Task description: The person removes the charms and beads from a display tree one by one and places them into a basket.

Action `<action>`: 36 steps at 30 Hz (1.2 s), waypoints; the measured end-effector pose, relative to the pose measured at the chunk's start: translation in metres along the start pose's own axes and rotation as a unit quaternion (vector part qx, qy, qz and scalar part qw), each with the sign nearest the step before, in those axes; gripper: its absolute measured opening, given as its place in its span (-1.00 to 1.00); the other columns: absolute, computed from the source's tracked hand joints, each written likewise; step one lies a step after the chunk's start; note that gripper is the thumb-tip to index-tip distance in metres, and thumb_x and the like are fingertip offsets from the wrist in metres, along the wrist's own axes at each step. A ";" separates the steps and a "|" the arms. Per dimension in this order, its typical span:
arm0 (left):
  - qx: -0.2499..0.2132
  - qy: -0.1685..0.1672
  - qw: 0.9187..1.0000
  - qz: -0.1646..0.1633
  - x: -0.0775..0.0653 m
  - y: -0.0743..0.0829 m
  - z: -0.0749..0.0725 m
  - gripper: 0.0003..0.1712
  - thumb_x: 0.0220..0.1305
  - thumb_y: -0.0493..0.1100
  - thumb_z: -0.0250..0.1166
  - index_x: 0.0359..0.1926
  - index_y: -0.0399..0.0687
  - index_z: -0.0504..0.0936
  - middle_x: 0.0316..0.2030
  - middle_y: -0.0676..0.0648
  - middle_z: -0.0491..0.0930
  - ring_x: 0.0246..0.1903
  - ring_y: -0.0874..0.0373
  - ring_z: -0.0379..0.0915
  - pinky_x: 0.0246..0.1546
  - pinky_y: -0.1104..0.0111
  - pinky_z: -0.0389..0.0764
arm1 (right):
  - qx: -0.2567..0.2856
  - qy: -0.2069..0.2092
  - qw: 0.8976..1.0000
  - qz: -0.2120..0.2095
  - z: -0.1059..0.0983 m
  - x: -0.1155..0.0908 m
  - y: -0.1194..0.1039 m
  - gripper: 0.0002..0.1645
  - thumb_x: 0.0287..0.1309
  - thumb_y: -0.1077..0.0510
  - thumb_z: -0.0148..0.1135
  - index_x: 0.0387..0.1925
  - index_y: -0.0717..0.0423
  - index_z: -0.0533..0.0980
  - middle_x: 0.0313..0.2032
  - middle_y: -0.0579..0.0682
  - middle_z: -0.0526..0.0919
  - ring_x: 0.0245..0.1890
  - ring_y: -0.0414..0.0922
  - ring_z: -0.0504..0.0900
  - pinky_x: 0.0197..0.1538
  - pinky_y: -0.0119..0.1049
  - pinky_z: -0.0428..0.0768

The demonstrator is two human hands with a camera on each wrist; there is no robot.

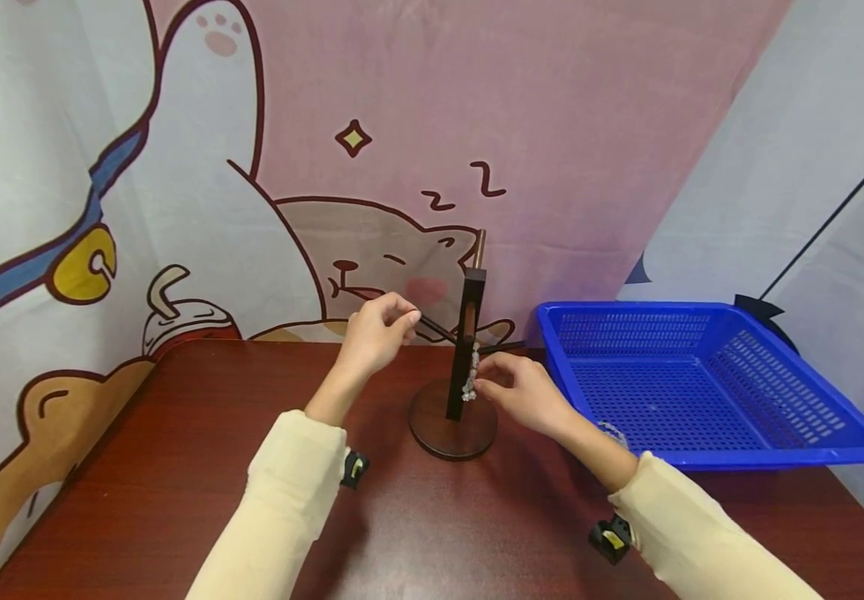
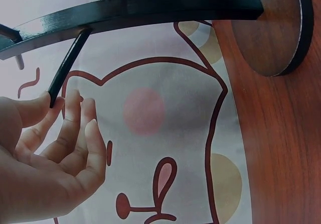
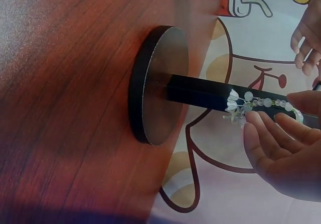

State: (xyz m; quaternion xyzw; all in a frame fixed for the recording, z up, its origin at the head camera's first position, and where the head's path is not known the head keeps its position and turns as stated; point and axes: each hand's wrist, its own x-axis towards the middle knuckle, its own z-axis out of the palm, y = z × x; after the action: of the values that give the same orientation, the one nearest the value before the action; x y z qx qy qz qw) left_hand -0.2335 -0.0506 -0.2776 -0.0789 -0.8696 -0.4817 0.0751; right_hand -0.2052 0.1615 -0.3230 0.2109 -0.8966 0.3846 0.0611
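Note:
A dark wooden stand [image 1: 469, 333] with a round base [image 1: 452, 425] and side pegs rises from the table. My left hand [image 1: 381, 333] pinches the end of one peg [image 2: 70, 66] between thumb and finger, its other fingers loosely bent. On the opposite side, my right hand [image 1: 525, 390] holds a beaded bracelet [image 3: 271, 102] with clear and pale beads, close against the upright. White flower-like charms [image 3: 233, 101] dangle at the bracelet's lower end. The right fingers partly hide its loop, so whether it hangs on a peg I cannot tell.
A blue plastic basket [image 1: 562, 358] stands at the right of the brown table [image 1: 199, 467]. Another clear beaded strand [image 1: 611, 432] shows at its near left edge, partly behind my right forearm. A cartoon-printed cloth [image 1: 551, 125] hangs behind the table.

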 end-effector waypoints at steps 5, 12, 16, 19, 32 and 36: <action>-0.001 -0.001 1.000 0.001 0.000 0.000 0.000 -0.85 0.27 -0.14 0.17 -0.27 -0.12 0.59 -0.44 -0.17 0.64 -0.36 -0.01 0.58 -0.42 0.33 0.46 | 0.015 0.006 1.000 0.001 0.004 0.002 0.000 -0.92 0.07 0.28 0.23 -0.36 0.23 0.54 -0.50 -0.01 0.63 -0.50 -0.13 0.58 -0.44 -0.36 0.47; 0.003 0.003 1.000 0.009 0.000 0.000 -0.001 -0.85 0.27 -0.15 0.18 -0.27 -0.13 0.58 -0.45 -0.16 0.64 -0.39 0.02 0.58 -0.42 0.32 0.46 | 0.015 0.011 1.000 0.004 0.007 0.003 -0.001 -0.93 0.11 0.26 0.20 -0.39 0.22 0.53 -0.56 0.03 0.62 -0.53 -0.12 0.58 -0.47 -0.37 0.44; 0.002 0.001 1.000 0.007 0.000 0.000 0.000 -0.85 0.27 -0.15 0.17 -0.26 -0.13 0.58 -0.43 -0.17 0.64 -0.36 0.01 0.59 -0.40 0.31 0.47 | 0.010 0.016 1.000 0.000 0.008 0.003 -0.001 -0.93 0.12 0.26 0.19 -0.39 0.22 0.53 -0.58 0.04 0.62 -0.58 -0.24 0.53 -0.49 -0.37 0.43; 0.001 -0.001 1.000 0.003 0.000 -0.001 0.000 -0.85 0.27 -0.14 0.17 -0.26 -0.13 0.58 -0.42 -0.17 0.64 -0.34 -0.01 0.59 -0.39 0.30 0.48 | 0.011 0.016 1.000 0.002 0.009 0.003 -0.001 -0.94 0.11 0.27 0.19 -0.39 0.22 0.53 -0.59 0.04 0.62 -0.60 -0.26 0.53 -0.50 -0.38 0.43; 0.000 0.007 1.000 0.013 -0.002 0.000 -0.001 -0.89 0.26 -0.16 0.18 -0.30 -0.10 0.58 -0.51 -0.04 0.61 -0.43 0.12 0.59 -0.42 0.31 0.48 | 0.023 0.013 1.000 0.000 0.002 0.002 -0.001 -0.93 0.11 0.31 0.18 -0.37 0.27 0.54 -0.58 0.05 0.63 -0.59 -0.12 0.61 -0.54 -0.39 0.45; 0.001 0.001 1.000 0.002 -0.001 -0.001 -0.001 -0.86 0.27 -0.14 0.17 -0.27 -0.10 0.59 -0.48 -0.05 0.62 -0.41 0.12 0.59 -0.40 0.30 0.48 | 0.037 0.010 0.999 0.006 -0.002 0.001 -0.003 -0.91 0.12 0.31 0.17 -0.34 0.30 0.54 -0.58 0.08 0.64 -0.55 0.01 0.63 -0.51 -0.37 0.49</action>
State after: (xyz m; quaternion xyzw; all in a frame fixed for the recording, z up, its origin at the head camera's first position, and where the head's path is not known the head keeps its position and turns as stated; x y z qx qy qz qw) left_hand -0.2330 -0.0516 -0.2782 -0.0799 -0.8698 -0.4806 0.0774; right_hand -0.2053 0.1608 -0.3193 0.2033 -0.8824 0.4200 0.0602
